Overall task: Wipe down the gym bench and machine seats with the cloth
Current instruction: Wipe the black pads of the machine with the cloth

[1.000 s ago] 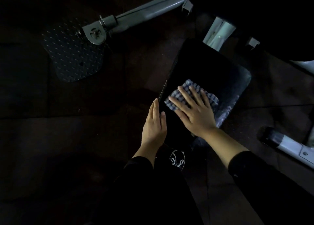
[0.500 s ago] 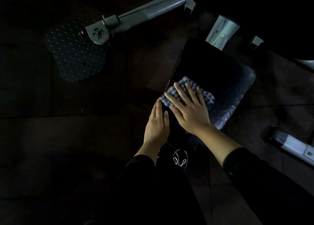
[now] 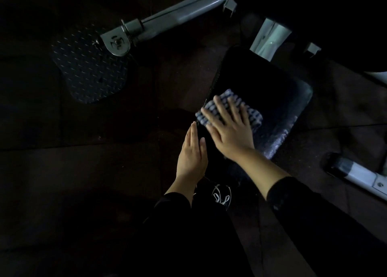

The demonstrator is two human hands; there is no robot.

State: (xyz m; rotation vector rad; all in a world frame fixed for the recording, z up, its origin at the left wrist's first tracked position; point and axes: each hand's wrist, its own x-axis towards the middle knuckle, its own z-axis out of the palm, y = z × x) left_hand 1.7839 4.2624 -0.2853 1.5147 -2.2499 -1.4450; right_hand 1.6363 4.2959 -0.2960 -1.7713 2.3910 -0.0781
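Right hand (image 3: 231,130): grip spread, fingers flat, pressing the checked cloth (image 3: 229,109) onto the black machine seat (image 3: 261,82) near its left edge. Left hand (image 3: 191,153): fingers straight and together, resting against the seat's left side. Grey frame tube (image 3: 178,13) and studded footplate (image 3: 90,69) lie beyond, on dark floor

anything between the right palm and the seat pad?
Yes, in the head view the checked cloth lies flat between the right hand and the black seat pad. The straight fingers press on it; the pad's far and right parts show bare.
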